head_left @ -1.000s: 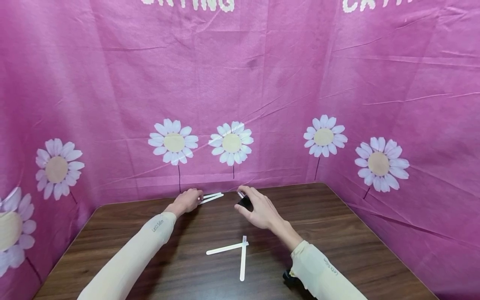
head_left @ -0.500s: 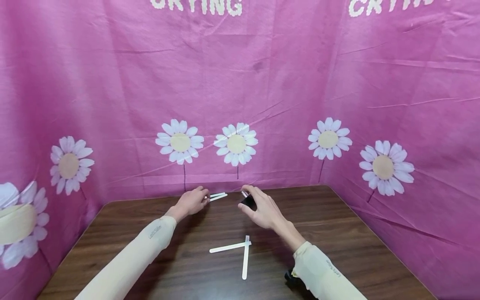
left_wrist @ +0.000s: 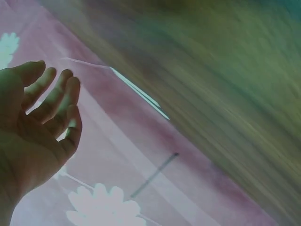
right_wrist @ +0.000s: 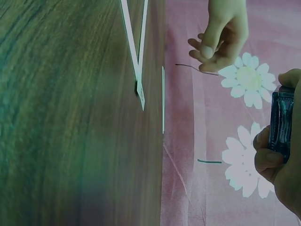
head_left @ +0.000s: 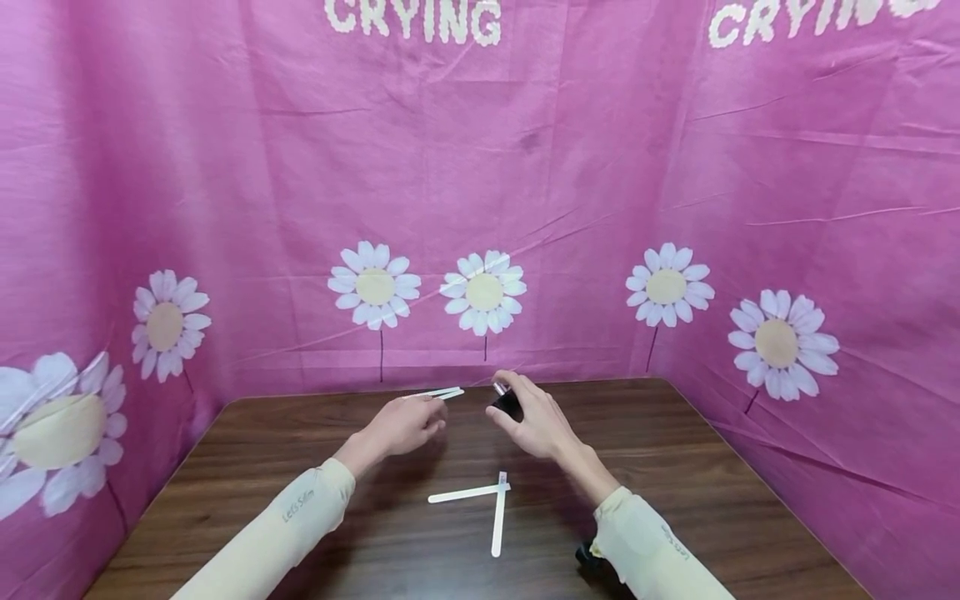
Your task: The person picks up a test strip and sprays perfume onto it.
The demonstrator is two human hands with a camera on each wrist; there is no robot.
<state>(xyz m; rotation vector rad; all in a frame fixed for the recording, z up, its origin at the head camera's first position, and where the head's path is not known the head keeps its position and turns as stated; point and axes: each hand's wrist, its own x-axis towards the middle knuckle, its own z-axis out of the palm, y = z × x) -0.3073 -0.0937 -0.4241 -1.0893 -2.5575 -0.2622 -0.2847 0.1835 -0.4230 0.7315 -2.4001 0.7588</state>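
My right hand [head_left: 538, 423] grips a small dark, shiny block-shaped object [right_wrist: 281, 122] with a pale end, above the table's far part; I cannot tell its exact kind. Nothing shows in my left hand [head_left: 405, 423], whose fingers are loosely bent in the left wrist view [left_wrist: 40, 113]. Just beyond it, two white craft sticks [head_left: 448, 392] lie close together at the far edge. Two more, a sideways craft stick [head_left: 465, 494] and a lengthwise craft stick [head_left: 498, 525], meet at one end in front of my hands. A small translucent strip [head_left: 502, 478] lies at their joint.
The brown wooden table [head_left: 360, 533] meets a pink cloth [head_left: 525, 167] with white daisies along its back and sides. A black object [head_left: 588, 557], partly hidden, lies beside my right sleeve.
My left hand has drawn back from the two sticks at the far edge toward me and right, without a stick. My right hand keeps its grip. The head view has shifted slightly.
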